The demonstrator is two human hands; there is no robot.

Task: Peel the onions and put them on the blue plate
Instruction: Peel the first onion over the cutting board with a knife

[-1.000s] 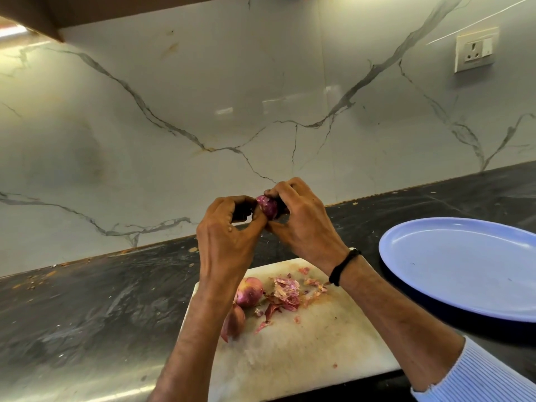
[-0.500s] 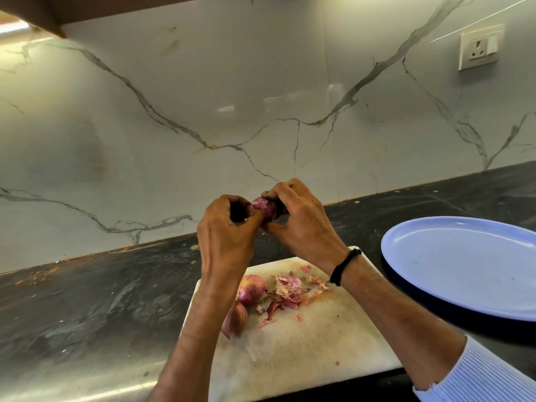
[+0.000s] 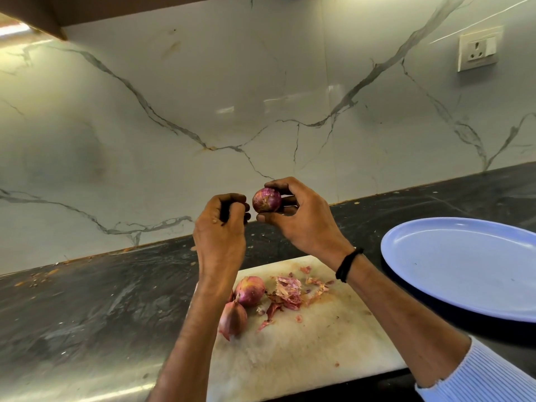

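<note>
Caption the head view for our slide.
Right hand holds a round purple-red onion, left hand curled beside it, white cutting board and round blue plate below.

Home kitchen, dark stone counter (image 3: 87, 300), marble-look backsplash (image 3: 203, 97), cutting board (image 3: 304, 343), wall socket (image 3: 478, 52)

Purple onion (image 3: 266, 199), blue plate (image 3: 452, 265), grey-veined white wall (image 3: 203, 97).

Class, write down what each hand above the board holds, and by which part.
Right hand pinches the onion round its sides, thumb below, fingers above. Left hand is curled; whether it holds anything cannot be told.
</note>
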